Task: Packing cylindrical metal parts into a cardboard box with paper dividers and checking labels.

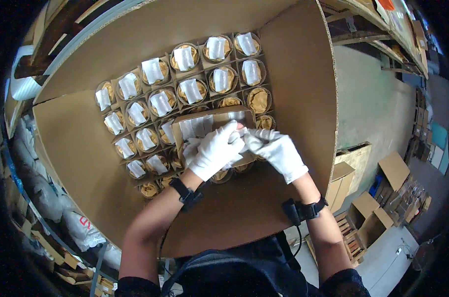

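Presently: white packets (197,126), in small cardboard box (220,119), set among paper-stuffed round vessels (258,100). Left hand (218,147) and right hand (278,152): meeting above box, fingers bunched; what they clamp, cannot tell. Care: separate packets singly, low over box.

White gloves (212,154) are being worn on both hands (279,152), and black wrist straps (314,209) with boxy black modules (291,213). A thin black cable (299,241) is being led from the right module. Dark sleeves (137,287) and dark clothing (234,272) are being worn.

Pale plastic sacks (76,222) lie at left, wooden shelving (363,38) and an open carton (365,205) at right.
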